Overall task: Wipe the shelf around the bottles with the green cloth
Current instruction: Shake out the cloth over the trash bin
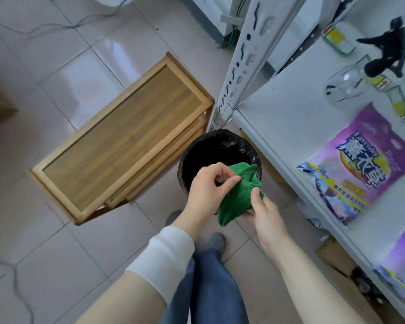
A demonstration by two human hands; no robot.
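Both my hands hold the green cloth [237, 195] over the black-lined bin [197, 157] on the floor. My left hand [208, 190] pinches the cloth's upper left part with fingers and thumb. My right hand [265, 211] grips its lower right edge, thumb on top. The white shelf [290, 113] is to the right, apart from my hands. On it stand a clear spray bottle [346, 85] with a black trigger head and a second black trigger sprayer [386, 40] further back.
Two purple lavender detergent bags [360, 169] lie on the shelf near its front edge. A wooden rack [119, 139] stands left of the bin on the tiled floor. The shelf's perforated white post [241, 59] rises behind the bin. Cardboard lies under the shelf.
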